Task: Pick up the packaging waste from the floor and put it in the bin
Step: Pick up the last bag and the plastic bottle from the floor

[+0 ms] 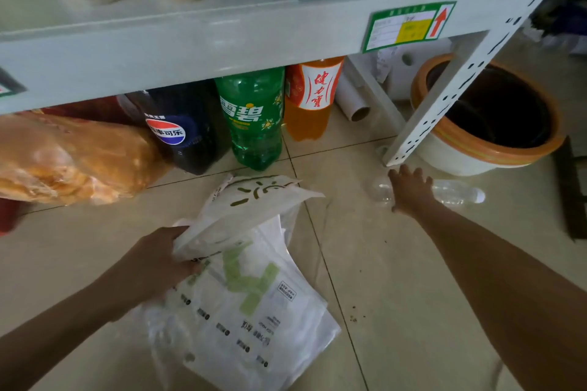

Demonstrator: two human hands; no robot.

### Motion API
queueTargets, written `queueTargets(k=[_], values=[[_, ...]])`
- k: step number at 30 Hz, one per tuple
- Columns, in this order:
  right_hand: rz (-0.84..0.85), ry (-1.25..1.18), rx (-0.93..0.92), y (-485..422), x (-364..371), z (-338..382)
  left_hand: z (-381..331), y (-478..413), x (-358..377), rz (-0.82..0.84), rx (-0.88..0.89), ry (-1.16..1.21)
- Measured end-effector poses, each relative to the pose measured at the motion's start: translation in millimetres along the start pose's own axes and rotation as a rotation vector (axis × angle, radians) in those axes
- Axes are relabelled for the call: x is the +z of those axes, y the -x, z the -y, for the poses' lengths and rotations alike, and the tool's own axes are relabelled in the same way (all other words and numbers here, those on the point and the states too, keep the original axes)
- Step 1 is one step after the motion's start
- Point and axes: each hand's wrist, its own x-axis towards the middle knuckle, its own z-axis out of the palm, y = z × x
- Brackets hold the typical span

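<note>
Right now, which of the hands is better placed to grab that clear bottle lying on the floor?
The right hand: it is open directly over the clear bottle, near the bin. The left hand is already gripping the white packaging.

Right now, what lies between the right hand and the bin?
Head view: the shelf's white perforated upright foots there. The right hand rests on a clear bottle lying before the bin.
</note>
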Motion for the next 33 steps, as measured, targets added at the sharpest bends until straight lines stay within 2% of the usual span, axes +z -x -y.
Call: queueTargets(k=[4,9,12,14,17,20,25,27,33], values=[[0.029,-0.107,-0.063,31.1,-0.8,33.6,1.8,5.9,-6.3,-0.002,-0.025,0.16],[0.124,-0.947,-0.282,122.1,-2.6,119.9,-1.3,26.1,-23.4,-0.001,0.03,0.411],[0.215,-1.283,-0.428,183.1,-3.2,169.9,0.7,41.5,-23.5,0.02,0.037,0.533],[0.206,-1.322,-0.53,207.7,-10.5,197.2,-0.1,51.4,-19.9,0.032,0.045,0.549],[0.195,-1.389,-0.587,221.0,-41.6,211.1,-5.1,69.8,-24.5,0.022,0.054,0.525],[0.127,-1.337,-0.645,227.2,-87.7,203.7,-16.5,92.8,-53.7,-0.024,0.091,0.591],[0.139,-1.235,-0.77,263.1,-166.6,194.1,-34.4,150.8,-113.2,-0.103,0.124,0.66],[0.155,-1.174,-0.822,283.5,-192.4,188.1,-38.2,177.1,-124.3,-0.094,0.137,0.693],[0.054,-1.032,-0.866,363.4,-241.3,167.9,-54.8,273.9,-139.2,-0.142,0.166,0.751]])
